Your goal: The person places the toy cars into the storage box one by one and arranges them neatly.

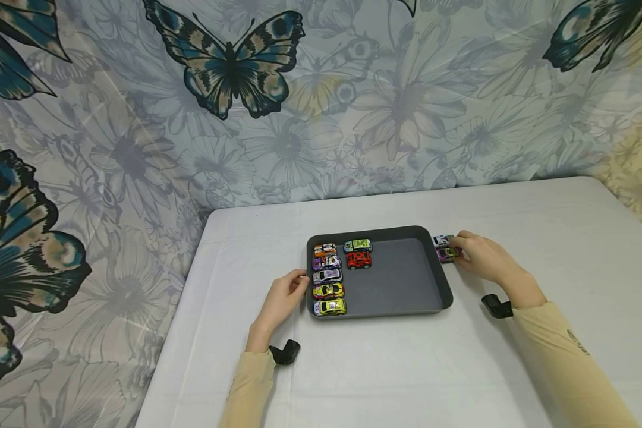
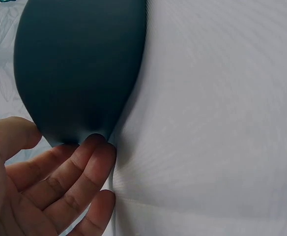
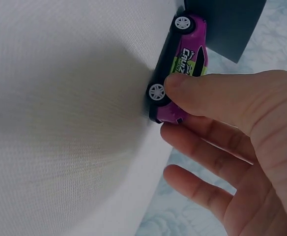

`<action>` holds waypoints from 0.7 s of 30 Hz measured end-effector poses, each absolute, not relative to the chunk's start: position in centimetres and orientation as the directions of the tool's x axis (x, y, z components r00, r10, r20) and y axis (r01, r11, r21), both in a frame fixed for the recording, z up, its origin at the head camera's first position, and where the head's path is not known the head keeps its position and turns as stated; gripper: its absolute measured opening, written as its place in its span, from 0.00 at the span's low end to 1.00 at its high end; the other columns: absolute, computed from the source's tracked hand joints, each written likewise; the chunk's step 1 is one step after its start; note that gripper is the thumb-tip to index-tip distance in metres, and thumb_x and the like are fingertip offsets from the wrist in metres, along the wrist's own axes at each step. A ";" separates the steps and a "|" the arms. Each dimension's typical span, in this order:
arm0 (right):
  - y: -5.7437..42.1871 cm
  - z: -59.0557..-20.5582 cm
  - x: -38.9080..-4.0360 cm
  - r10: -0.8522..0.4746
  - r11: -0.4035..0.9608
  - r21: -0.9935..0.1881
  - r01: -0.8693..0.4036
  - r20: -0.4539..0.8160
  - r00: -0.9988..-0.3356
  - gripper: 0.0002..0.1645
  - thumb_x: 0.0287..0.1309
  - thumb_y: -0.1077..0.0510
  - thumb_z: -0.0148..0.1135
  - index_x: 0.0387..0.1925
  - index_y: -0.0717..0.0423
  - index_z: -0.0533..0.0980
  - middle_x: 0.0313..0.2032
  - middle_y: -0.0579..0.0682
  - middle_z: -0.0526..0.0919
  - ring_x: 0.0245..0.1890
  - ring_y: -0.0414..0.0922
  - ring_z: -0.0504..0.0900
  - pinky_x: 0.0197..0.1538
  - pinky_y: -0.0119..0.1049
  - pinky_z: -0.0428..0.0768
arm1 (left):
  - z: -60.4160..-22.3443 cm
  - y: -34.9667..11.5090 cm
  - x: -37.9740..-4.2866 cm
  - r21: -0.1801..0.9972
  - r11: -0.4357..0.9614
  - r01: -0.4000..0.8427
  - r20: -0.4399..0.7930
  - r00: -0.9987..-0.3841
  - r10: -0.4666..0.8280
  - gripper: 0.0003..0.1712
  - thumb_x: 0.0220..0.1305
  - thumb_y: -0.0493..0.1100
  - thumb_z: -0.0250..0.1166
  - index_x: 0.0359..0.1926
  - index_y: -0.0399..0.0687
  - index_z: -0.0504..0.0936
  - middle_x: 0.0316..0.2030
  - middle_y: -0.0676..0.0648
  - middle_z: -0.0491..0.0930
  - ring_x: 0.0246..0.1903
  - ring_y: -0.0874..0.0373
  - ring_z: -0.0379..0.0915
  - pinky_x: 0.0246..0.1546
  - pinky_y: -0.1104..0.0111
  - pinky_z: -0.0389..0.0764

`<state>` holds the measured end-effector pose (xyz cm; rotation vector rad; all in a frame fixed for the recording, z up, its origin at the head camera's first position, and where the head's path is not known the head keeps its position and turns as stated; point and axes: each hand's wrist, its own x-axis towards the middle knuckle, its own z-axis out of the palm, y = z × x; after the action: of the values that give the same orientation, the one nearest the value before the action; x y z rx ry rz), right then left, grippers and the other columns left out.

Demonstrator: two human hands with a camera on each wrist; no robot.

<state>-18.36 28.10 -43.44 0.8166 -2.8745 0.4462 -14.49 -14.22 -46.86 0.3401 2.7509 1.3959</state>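
A dark grey rectangular tray [image 1: 396,273] lies on the table with toy cars inside. Several, among them a yellow car [image 1: 329,290], form a column along its left side. A green car [image 1: 357,245] and a red car [image 1: 359,260] make a second, shorter column. At the tray's left rim, my left hand [image 1: 281,299] holds the edge between thumb and fingers. Just outside the right rim, my right hand [image 1: 485,259] grips a purple and green toy car [image 3: 190,54], thumb over its side. Beyond that one is a white and dark car [image 1: 441,241].
A white cloth covers the table [image 1: 374,374]. Behind and to the left hangs floral fabric with butterflies [image 1: 231,65]. Black wrist cameras are worn on the left wrist [image 1: 285,353] and the right wrist [image 1: 497,307].
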 end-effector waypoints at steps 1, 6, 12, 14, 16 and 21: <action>28.1 -43.4 -18.3 -0.494 0.811 -0.250 -0.528 0.190 -0.848 0.14 0.42 0.73 0.67 0.36 0.69 0.77 0.31 0.56 0.76 0.28 0.52 0.78 0.32 0.47 0.76 | -46.9 -14.2 -14.5 0.800 0.574 0.177 0.064 -0.975 0.211 0.17 0.68 0.43 0.55 0.51 0.36 0.77 0.32 0.47 0.80 0.30 0.61 0.75 0.33 0.68 0.76; 28.2 -43.3 -18.3 -0.492 0.811 -0.260 -0.524 0.183 -0.851 0.13 0.43 0.73 0.67 0.35 0.68 0.77 0.31 0.55 0.76 0.28 0.51 0.77 0.32 0.47 0.76 | -47.1 -14.2 -14.6 0.795 0.576 0.188 0.076 -0.974 0.213 0.17 0.68 0.43 0.55 0.50 0.36 0.77 0.32 0.47 0.80 0.30 0.62 0.75 0.33 0.70 0.76; 28.5 -43.2 -18.2 -0.488 0.811 -0.261 -0.523 0.189 -0.852 0.12 0.42 0.73 0.67 0.33 0.68 0.78 0.30 0.55 0.76 0.29 0.51 0.78 0.33 0.47 0.76 | -47.0 -14.2 -14.6 0.794 0.576 0.194 0.079 -0.973 0.218 0.17 0.68 0.43 0.55 0.51 0.36 0.77 0.33 0.47 0.80 0.30 0.61 0.75 0.32 0.70 0.76; 28.5 -43.1 -18.1 -0.490 0.810 -0.257 -0.527 0.198 -0.849 0.12 0.41 0.73 0.67 0.33 0.68 0.78 0.31 0.55 0.77 0.29 0.51 0.78 0.33 0.47 0.76 | -47.0 -14.2 -14.5 0.794 0.577 0.194 0.078 -0.972 0.220 0.17 0.68 0.43 0.55 0.51 0.36 0.77 0.33 0.47 0.80 0.30 0.61 0.75 0.33 0.69 0.76; 28.6 -43.0 -18.1 -0.491 0.808 -0.255 -0.532 0.208 -0.846 0.12 0.40 0.73 0.67 0.33 0.67 0.78 0.31 0.55 0.77 0.28 0.51 0.78 0.33 0.48 0.76 | -47.0 -14.2 -14.5 0.796 0.577 0.183 0.069 -0.974 0.215 0.17 0.68 0.44 0.55 0.51 0.36 0.77 0.33 0.48 0.80 0.30 0.61 0.75 0.33 0.69 0.76; 28.9 -42.4 -18.0 -0.492 0.801 -0.252 -0.543 0.240 -0.837 0.13 0.39 0.73 0.68 0.32 0.67 0.77 0.31 0.56 0.77 0.28 0.52 0.78 0.32 0.48 0.76 | -47.0 -14.3 -14.6 0.798 0.577 0.174 0.061 -0.976 0.211 0.18 0.68 0.44 0.54 0.51 0.37 0.77 0.33 0.48 0.80 0.31 0.61 0.75 0.34 0.69 0.76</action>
<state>-18.02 28.91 -42.42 0.8174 -2.8252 0.4693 -14.56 -14.27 -47.03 0.3365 2.7529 1.3863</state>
